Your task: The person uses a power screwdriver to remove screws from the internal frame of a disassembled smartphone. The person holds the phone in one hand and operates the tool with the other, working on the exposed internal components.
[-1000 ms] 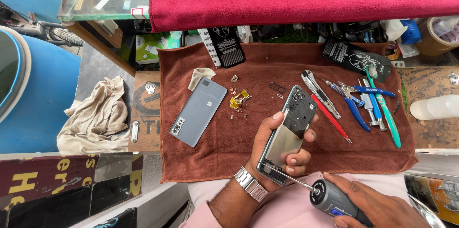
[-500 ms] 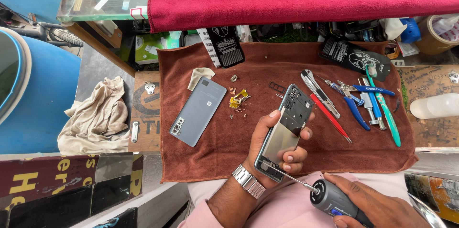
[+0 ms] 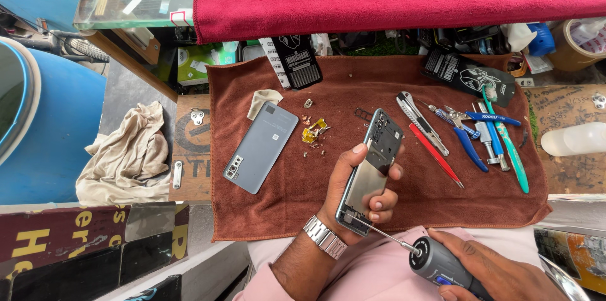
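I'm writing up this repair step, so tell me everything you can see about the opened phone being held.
The opened phone has its back cover off, showing a dark upper section with small parts and a shiny silver plate below, framed by a thin blue-grey rim. It is held tilted above the brown cloth, top end pointing away. The left hand grips it, thumb on one edge, fingertips curled over the other. The thin bit of the electric screwdriver, held in the right hand, meets its bottom corner.

A phone repair stall: opened phone (image 3: pixel 369 171), hand tools (image 3: pixel 467 140) on brown cloth (image 3: pixel 284 206).
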